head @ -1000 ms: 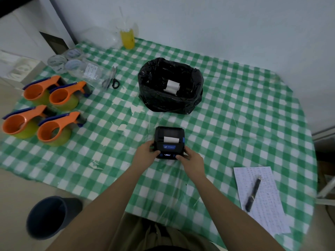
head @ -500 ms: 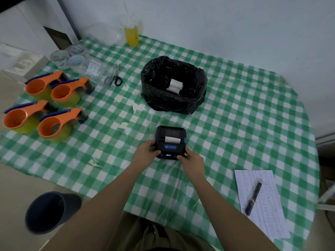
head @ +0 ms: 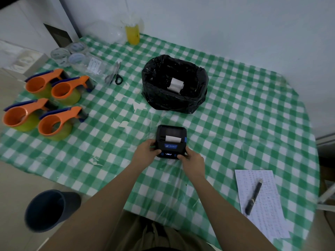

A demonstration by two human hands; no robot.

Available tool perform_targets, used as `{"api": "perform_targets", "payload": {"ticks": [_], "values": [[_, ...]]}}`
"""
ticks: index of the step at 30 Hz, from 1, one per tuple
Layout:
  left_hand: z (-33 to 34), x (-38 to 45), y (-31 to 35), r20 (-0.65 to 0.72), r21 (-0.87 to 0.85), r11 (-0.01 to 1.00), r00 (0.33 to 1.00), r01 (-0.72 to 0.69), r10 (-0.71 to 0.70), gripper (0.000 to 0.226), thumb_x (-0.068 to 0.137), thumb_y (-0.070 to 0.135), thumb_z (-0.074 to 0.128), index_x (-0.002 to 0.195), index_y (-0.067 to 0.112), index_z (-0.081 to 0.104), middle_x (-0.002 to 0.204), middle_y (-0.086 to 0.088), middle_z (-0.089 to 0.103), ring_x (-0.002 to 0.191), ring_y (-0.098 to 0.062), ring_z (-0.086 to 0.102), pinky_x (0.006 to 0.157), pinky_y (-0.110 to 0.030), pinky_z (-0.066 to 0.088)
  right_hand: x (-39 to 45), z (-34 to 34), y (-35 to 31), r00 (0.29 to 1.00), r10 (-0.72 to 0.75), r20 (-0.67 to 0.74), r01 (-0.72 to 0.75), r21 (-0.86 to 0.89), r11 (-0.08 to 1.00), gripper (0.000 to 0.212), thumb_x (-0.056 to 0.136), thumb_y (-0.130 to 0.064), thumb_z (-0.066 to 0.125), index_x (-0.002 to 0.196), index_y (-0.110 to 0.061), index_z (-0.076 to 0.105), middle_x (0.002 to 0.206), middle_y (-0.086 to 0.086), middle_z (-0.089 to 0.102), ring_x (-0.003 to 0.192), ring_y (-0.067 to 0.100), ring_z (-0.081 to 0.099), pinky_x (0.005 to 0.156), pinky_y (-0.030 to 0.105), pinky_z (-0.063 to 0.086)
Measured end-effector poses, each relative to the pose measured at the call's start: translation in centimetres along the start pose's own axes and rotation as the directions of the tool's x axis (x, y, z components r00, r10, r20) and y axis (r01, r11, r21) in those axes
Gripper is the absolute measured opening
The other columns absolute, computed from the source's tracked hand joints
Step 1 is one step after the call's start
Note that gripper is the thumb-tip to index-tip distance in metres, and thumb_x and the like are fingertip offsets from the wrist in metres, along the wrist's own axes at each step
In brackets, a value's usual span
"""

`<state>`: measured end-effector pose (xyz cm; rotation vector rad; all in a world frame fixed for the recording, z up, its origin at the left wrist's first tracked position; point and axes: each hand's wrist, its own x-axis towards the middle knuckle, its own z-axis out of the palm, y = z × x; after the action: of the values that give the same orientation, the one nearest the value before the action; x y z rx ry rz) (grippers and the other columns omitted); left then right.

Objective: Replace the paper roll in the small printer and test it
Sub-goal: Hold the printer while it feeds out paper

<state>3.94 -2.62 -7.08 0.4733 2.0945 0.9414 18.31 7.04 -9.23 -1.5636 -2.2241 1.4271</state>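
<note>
My left hand (head: 147, 150) and right hand (head: 192, 159) clasp the printer (head: 171, 141) between them at centre frame, thumbs on its front; paper (head: 173, 138) pokes out.

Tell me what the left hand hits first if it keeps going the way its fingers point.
The left hand points right, its fingers already against the small printer, so the printer's left side stops it at once. Beyond that lies the right hand.
</note>
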Motion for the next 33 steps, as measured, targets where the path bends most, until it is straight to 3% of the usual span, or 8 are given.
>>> {"api": "perform_targets", "payload": {"ticks": [9,18,33], "values": [[-0.02,-0.04,-0.06,0.007,-0.011,1.0,1.0,0.002,-0.002,0.039,0.084,0.005,0.061,0.122,0.004,0.052,0.13,-0.015,0.058,0.113,-0.029,0.06,0.091,-0.034,0.045,-0.13,-0.03,-0.11,1.0,0.002,0.004,-0.002,0.005,1.0,0.039,0.088,-0.022,0.06,0.127,-0.027,0.057,0.102,0.007,0.073,0.077,0.015,0.06,0.052,0.017,0.038],[-0.05,-0.14,0.09,0.01,0.003,1.0,1.0,0.0,0.0,0.04,0.084,0.006,0.061,0.123,0.004,0.051,0.131,-0.015,0.057,0.113,-0.029,0.06,0.091,-0.034,0.046,-0.17,-0.2,-0.14,1.0,0.02,0.01,-0.02,0.014,1.0,0.039,0.087,-0.023,0.061,0.125,-0.033,0.057,0.085,0.006,0.071,0.066,0.016,0.057,0.049,0.021,0.038],[-0.13,-0.18,0.14,0.014,0.02,1.0,1.0,-0.005,0.005,0.039,0.084,0.008,0.062,0.122,0.006,0.052,0.129,-0.014,0.059,0.113,-0.028,0.061,0.094,-0.036,0.046,0.03,-0.19,0.0,0.999,0.024,0.02,-0.024,0.001,1.0,0.039,0.087,-0.022,0.061,0.125,-0.032,0.057,0.085,0.01,0.072,0.068,0.02,0.059,0.054,0.027,0.042]]}}
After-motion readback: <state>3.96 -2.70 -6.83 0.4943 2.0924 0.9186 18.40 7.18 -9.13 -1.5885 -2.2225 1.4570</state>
